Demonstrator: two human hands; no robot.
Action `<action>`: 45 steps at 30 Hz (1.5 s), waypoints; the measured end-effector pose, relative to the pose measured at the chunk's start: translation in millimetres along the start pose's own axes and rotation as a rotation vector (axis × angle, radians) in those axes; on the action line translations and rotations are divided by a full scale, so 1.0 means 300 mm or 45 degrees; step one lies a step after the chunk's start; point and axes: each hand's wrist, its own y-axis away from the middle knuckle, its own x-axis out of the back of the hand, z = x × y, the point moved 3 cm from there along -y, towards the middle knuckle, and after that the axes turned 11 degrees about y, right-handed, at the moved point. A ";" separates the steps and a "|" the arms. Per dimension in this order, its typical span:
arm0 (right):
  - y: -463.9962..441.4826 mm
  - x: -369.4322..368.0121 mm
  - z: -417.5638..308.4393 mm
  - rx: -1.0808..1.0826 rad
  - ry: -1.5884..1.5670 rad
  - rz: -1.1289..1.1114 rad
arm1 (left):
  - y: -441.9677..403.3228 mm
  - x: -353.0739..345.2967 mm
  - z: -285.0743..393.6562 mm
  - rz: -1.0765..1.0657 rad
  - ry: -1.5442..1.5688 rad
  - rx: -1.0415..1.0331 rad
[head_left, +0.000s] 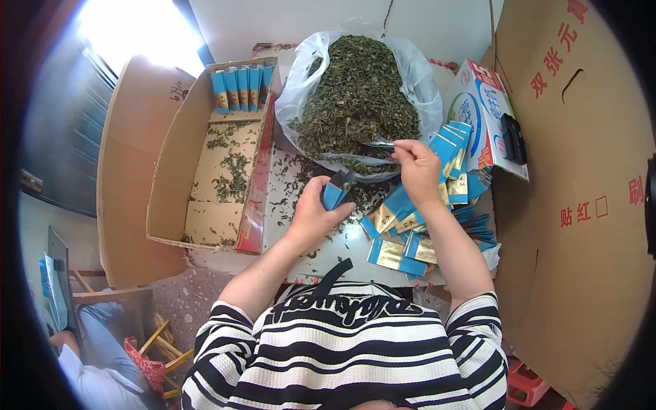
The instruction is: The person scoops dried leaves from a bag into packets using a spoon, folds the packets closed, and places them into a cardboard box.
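My left hand is wrapped round a small blue packet, with its dark open mouth tilted toward the tea bag. Between the fingers of my right hand is the handle of a metal spoon. The spoon's bowl end lies at the front of a big heap of dried green tea leaves, partly hidden among them. A white plastic bag surrounds the heap. Blue and gold packets are piled loosely beneath and beside my right forearm.
An open cardboard tray at the left holds several upright blue packets and scattered leaves. A blue and white carton stands at right beside a large cardboard box. At lower left sits another person.
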 end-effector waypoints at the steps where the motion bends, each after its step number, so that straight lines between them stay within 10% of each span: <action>1: 0.003 0.002 0.014 -0.044 -0.059 -0.012 | -0.009 0.003 0.001 -0.005 -0.042 -0.028; 12: 0.026 0.124 -0.098 0.159 -0.158 -0.363 | -0.056 0.005 -0.010 -0.062 -0.111 0.000; 29: 0.127 0.116 -0.283 1.510 0.591 -0.427 | -0.006 -0.007 -0.037 -0.200 0.052 0.091; 45: 0.277 0.162 -0.233 1.023 0.439 -0.102 | 0.058 0.018 -0.156 0.128 0.044 -0.341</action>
